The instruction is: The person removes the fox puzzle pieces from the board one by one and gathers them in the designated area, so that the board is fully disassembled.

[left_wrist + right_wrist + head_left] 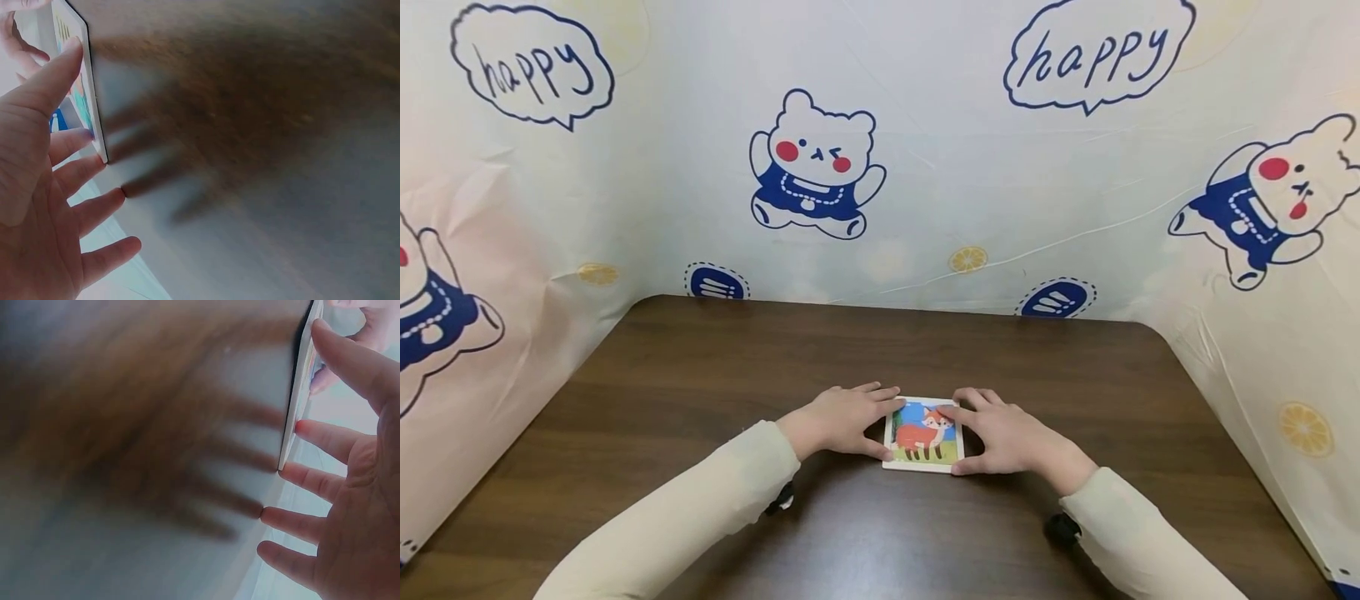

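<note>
A small square board with a white border and a fox picture (923, 432) lies flat on the brown table. My left hand (844, 421) touches its left side, the thumb on the near left corner and the index fingertip at the far left corner. On the other side, my right hand (1009, 433) has its thumb at the near right corner and its index finger over the picture's upper right part. In both wrist views the fingers of the left hand (37, 162) and the right hand (362, 487) are spread and fairly straight, the outer ones off the board.
The dark wooden table (700, 358) has rounded far corners. A pale cloth (940, 167) printed with bears and lettering hangs behind it and along both sides. Black wrist straps show under the light sleeves (700, 500).
</note>
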Demonstrator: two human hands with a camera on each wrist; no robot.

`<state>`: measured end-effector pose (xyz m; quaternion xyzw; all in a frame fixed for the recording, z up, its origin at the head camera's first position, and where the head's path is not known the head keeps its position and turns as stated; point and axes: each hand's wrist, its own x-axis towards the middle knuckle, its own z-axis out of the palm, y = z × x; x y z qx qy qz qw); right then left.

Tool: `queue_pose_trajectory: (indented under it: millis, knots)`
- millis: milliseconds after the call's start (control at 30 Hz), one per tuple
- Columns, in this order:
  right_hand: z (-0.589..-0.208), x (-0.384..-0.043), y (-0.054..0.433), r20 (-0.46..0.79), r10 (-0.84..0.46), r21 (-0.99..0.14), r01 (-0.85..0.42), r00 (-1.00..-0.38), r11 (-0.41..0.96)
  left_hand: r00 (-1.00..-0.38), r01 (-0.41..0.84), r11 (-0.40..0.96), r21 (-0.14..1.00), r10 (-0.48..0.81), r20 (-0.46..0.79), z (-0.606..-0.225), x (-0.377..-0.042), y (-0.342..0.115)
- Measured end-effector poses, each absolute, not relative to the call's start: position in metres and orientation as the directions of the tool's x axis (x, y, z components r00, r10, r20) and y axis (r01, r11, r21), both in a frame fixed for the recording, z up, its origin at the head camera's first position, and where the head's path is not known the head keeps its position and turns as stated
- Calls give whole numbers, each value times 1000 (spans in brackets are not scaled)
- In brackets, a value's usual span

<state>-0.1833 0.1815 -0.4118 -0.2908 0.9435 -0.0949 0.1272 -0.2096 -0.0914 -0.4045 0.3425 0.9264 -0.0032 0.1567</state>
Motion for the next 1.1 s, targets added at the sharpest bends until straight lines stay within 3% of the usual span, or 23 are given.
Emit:
queue_pose_trajectory:
  millis: [600, 867, 1100]
  knots:
    - [-402, -214, 151, -43, -619, -421, -548, -785, 723, -773, 583, 811, 47, 572, -275, -407, -204, -98]
    - [-401, -230, 134, -77, -643, -520, -520, -762, 678, -784, 569, 822, 31, 554, -281, -405, -209, -94]
    - [-406, -238, 120, -116, -655, -504, -524, -746, 686, -793, 564, 825, 33, 552, -260, -407, -209, -96]
